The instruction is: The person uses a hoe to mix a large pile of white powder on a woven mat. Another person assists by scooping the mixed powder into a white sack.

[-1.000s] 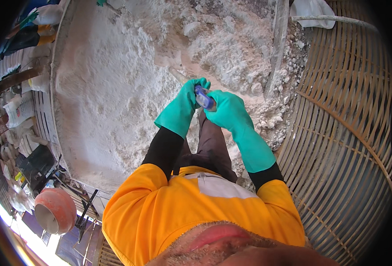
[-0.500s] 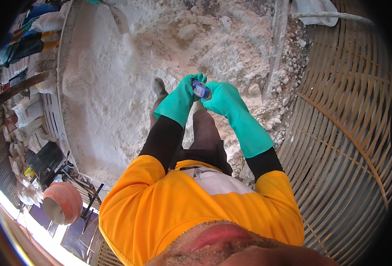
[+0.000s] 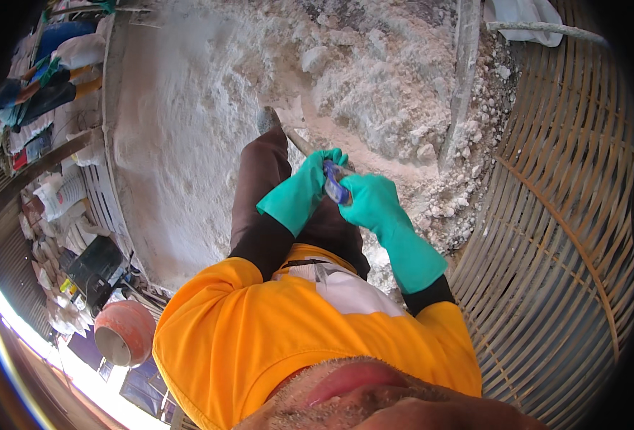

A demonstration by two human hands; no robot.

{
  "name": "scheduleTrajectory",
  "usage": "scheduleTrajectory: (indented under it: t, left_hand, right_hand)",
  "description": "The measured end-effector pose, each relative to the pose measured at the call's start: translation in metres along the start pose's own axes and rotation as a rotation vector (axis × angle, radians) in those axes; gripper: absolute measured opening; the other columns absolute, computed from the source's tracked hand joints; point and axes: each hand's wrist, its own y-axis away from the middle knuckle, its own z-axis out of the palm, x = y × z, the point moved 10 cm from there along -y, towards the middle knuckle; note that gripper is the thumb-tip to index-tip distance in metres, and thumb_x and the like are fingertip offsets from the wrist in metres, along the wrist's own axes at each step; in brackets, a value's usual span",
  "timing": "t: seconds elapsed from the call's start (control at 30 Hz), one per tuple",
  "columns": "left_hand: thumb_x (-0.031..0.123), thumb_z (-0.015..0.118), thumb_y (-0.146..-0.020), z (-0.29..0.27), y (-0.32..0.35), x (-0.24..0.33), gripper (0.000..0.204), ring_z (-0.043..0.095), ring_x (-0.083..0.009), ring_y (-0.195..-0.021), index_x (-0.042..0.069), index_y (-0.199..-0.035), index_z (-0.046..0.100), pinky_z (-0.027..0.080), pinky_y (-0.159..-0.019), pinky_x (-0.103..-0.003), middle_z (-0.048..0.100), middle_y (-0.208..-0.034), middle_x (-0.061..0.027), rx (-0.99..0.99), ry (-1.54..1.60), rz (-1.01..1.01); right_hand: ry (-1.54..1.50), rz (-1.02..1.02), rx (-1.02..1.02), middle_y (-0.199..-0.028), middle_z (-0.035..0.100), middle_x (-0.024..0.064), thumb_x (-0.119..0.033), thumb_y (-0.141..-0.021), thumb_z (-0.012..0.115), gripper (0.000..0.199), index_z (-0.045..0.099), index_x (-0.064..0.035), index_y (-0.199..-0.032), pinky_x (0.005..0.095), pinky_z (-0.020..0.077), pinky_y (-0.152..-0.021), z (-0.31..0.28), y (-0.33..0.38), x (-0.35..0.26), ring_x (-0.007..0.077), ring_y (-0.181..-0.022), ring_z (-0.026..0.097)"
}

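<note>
Both my hands wear long green rubber gloves and grip one shovel. My right hand (image 3: 368, 201) is closed on its top end, by a blue handle grip (image 3: 336, 184) that shows between the gloves. Just beyond and to the left, my left hand (image 3: 304, 185) is wrapped round the shaft. The shovel's pale shaft (image 3: 300, 141) runs forward from there toward the powder, passing close to my dusty shoe (image 3: 267, 119). Its blade, coated in the same pale dust, is hard to make out. Whitish-pink powder (image 3: 181, 136) and lumps lie all around my feet.
A curved slatted screen (image 3: 546, 201) rises on the right, beside a long dusty beam (image 3: 462, 79). A white sack (image 3: 523, 18) lies at the far right. Left of the powder bed's edge (image 3: 112, 129) are piled sacks (image 3: 62, 193) and an orange mixer drum (image 3: 125, 328). Something green (image 3: 105, 6) shows at top left.
My hands have come down nearer my body, and the blue grip has tilted. More of the shovel shaft shows now. One leg is stretched farther forward. The view has shifted slightly.
</note>
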Motion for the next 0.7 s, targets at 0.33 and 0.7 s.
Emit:
scheduleTrajectory:
  t: [0.33, 0.7]
  left_hand:
    - [0.011, 0.056, -0.094, -0.014, -0.001, 0.069, 0.012, 0.072, -0.0241, -0.084, 0.005, -0.095, 0.066, 0.061, -0.076, -0.041, 0.071, -0.086, -0.0088, -0.098, -0.017, -0.052]
    - [0.011, 0.057, -0.095, 0.041, -0.022, 0.119, 0.011, 0.071, -0.0232, -0.081, 0.004, -0.096, 0.066, 0.061, -0.077, -0.040, 0.070, -0.084, -0.0076, -0.249, 0.002, 0.014]
  right_hand:
    - [-0.059, -0.189, 0.019, -0.075, 0.068, 0.0149, -0.023, -0.075, 0.074, 0.013, 0.067, -0.0128, -0.078, 0.0505, 0.0534, -0.064, -0.004, -0.059, -0.074, 0.0393, -0.069, 0.066]
    - [0.088, -0.229, 0.144, -0.074, 0.069, 0.0163, -0.030, -0.078, 0.075, 0.022, 0.073, -0.0149, -0.094, 0.0485, 0.0534, -0.060, -0.041, -0.112, -0.084, 0.0383, -0.067, 0.068]
